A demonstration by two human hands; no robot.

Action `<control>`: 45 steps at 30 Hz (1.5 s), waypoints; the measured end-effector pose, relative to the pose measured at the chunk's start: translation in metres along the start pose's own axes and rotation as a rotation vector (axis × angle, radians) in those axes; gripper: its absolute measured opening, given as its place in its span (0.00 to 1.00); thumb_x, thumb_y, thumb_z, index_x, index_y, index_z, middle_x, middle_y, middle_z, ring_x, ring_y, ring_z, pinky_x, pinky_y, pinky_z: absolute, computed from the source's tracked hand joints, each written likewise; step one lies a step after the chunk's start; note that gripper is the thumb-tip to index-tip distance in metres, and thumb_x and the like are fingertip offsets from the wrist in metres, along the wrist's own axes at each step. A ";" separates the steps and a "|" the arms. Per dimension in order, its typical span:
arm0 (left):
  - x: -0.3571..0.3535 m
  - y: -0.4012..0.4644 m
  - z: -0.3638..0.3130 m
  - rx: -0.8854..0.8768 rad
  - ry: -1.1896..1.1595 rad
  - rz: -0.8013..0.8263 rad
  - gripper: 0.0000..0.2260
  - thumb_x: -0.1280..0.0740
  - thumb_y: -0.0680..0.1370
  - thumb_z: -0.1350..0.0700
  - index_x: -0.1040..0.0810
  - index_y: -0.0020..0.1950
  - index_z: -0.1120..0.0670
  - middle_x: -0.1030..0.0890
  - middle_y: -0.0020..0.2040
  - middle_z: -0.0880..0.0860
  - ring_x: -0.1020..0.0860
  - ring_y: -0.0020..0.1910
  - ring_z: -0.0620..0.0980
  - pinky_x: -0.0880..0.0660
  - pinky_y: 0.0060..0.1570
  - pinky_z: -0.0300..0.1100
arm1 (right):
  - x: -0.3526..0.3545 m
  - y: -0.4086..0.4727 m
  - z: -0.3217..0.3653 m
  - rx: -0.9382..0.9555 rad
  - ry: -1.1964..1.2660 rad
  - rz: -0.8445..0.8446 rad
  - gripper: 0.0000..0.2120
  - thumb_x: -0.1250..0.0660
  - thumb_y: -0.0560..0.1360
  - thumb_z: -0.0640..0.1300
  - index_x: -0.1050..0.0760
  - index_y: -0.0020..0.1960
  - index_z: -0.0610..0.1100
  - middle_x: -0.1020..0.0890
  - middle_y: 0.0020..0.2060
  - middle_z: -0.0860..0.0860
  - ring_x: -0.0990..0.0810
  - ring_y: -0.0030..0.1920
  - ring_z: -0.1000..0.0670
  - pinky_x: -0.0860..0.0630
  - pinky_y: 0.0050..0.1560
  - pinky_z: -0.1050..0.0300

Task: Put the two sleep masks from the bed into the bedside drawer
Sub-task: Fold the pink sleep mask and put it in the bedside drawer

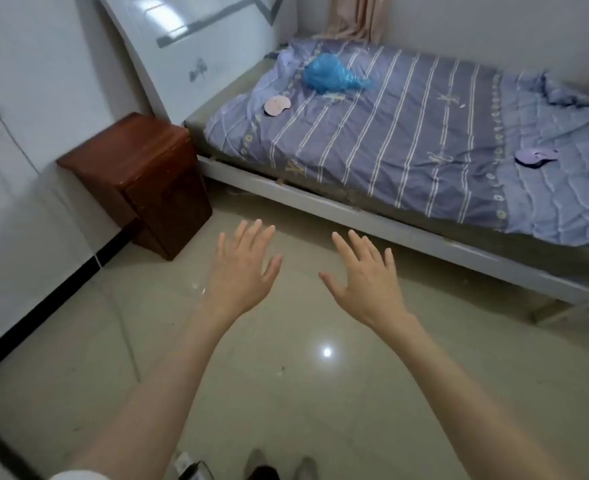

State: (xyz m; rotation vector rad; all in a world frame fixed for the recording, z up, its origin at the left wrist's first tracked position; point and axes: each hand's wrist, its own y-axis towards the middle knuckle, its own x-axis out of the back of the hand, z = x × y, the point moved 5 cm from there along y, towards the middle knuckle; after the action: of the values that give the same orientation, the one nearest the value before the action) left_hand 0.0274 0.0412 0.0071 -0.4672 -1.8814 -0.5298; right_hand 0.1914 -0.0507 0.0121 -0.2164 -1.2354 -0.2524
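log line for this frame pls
stage: start | left hand: open, empty | right hand: open, empty | pink sleep mask: on bed, near headboard | purple sleep mask: on bed, far end | brown wooden bedside cabinet: closed

dim, soft indoor light, slightly blurry
a lamp glints on the glossy floor tiles [327, 352]; glare streaks the headboard [168, 19]; wide-angle bending at edges.

1. No text, label, brand or number can be read anywhere in the view; the picture is too soft for small print.
2. Pale motifs are printed on the striped bedsheet [407, 140] — they resemble letters, yet none can be made out.
3. A dark smudged mark is seen on the white headboard [196, 50] — whether it is writing or a drawing cannot be told.
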 end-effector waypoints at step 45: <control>-0.036 0.704 0.302 0.040 0.014 0.144 0.23 0.46 0.78 0.46 0.42 0.72 0.52 0.40 0.75 0.56 0.47 0.75 0.54 0.52 0.72 0.56 | -0.023 0.790 0.048 0.062 -0.035 0.024 0.31 0.46 0.76 0.60 0.51 0.74 0.51 0.44 0.75 0.45 0.47 0.75 0.44 0.54 0.73 0.37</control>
State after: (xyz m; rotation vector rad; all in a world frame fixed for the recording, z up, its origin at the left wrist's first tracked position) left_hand 0.1965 0.7885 -0.0253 -0.5667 -1.8252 -0.3982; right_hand 0.3827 0.7175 -0.0151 -0.1826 -1.2728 -0.1894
